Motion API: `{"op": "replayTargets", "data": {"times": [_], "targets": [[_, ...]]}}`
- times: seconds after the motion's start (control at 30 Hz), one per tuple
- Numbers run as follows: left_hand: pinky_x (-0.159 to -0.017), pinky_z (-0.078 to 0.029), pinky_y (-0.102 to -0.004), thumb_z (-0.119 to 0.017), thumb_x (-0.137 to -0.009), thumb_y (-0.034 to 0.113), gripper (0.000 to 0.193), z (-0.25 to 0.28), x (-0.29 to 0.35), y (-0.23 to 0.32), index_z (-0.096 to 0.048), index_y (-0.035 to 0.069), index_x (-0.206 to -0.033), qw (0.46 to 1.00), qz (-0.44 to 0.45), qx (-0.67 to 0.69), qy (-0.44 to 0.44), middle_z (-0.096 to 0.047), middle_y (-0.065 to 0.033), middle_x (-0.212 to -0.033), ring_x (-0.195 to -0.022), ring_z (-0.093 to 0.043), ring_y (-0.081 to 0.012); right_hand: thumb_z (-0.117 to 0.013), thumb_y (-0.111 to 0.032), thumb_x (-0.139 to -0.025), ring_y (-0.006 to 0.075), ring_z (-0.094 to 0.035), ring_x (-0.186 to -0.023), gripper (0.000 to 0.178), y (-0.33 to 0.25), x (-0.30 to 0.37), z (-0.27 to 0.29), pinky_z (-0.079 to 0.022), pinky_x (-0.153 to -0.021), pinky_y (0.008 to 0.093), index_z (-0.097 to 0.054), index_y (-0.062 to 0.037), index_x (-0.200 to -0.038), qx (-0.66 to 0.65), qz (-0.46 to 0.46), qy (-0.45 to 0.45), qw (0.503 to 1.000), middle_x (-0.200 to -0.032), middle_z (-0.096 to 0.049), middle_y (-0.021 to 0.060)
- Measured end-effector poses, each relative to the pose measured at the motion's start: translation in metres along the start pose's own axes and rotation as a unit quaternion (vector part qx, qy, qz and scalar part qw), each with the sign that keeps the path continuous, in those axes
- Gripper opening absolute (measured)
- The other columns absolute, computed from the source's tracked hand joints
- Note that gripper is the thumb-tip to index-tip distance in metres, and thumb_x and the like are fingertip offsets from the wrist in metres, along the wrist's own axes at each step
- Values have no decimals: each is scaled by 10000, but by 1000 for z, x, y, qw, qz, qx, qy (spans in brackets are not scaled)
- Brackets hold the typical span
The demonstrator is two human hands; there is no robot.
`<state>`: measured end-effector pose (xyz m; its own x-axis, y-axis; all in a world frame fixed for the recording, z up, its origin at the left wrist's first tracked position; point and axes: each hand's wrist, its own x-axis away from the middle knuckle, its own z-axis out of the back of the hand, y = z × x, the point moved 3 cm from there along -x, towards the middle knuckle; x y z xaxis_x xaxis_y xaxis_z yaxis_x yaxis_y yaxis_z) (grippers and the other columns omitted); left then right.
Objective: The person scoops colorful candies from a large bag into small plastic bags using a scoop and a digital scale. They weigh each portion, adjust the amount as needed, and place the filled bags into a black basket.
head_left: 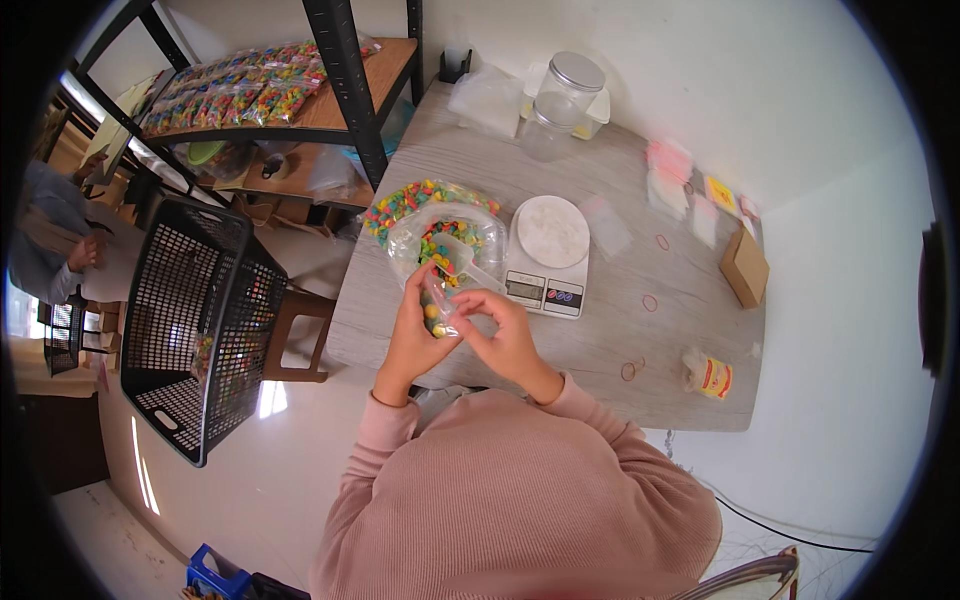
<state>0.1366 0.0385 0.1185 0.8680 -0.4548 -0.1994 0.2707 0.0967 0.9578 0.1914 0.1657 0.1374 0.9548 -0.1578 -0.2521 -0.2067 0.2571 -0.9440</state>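
Two hands, left (412, 335) and right (505, 330), fingers pinched on small candy bag (437, 305), just near of scale (547, 255).

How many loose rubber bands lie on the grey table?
3: one rubber band beside the pink packets, one right of the white scale, one near the front edge. Others may be hidden.

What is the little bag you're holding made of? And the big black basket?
The small see-through bag in the left hand and right hand looks like thin, glossy plastic: coloured candies show through it. The black mesh basket looks like hard moulded plastic, with even grid holes and a matte finish.
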Motion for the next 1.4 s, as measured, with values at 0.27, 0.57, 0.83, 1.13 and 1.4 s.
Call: {"op": "replayTargets", "data": {"times": [0.27,0.57,0.83,1.13,1.4], "targets": [[-810,-404,-300,-774,-569,115,758,20,7,-25,-355,22,-1194,997,2,7,81,-465,-95,-968,-893,-473,-185,-682,-200,-737,250,-584,-731,269,91,1,36,-454,-666,327,-567,-24,-904,318,-50,117,939,-844,-606,127],[-758,-414,-301,-759,-595,110,582,19,4,-27,-443,20,-1075,995,9,-50,87,-512,-83,-906,-833,-492,-183,-599,-127,-820,102,-585,-641,168,138,4,38,-456,-558,222,-581,-4,-932,-126,-228,125,957,-774,-626,56],[-722,-447,-349,-782,-578,174,625,15,3,-35,-450,3,-1079,983,18,-140,119,-551,-125,-911,-850,-548,-272,-563,-124,-861,90,-576,-652,158,72,-7,83,-431,-568,199,-591,0,-955,-115,-177,142,967,-779,-619,41],[-734,-429,-384,-789,-547,191,668,11,2,-33,-452,3,-1092,977,-11,-173,127,-547,-135,-934,-855,-537,-301,-583,-100,-843,61,-560,-604,101,2,-12,80,-377,-501,186,-619,-24,-900,8,-83,80,993,-704,-614,18],[-768,-402,-385,-782,-536,205,703,12,4,-32,-438,11,-1117,970,-15,-204,133,-531,-144,-977,-870,-517,-303,-588,-97,-836,63,-567,-590,105,-8,-14,74,-375,-494,188,-620,-11,-888,13,-66,86,994,-686,-618,22]]}}
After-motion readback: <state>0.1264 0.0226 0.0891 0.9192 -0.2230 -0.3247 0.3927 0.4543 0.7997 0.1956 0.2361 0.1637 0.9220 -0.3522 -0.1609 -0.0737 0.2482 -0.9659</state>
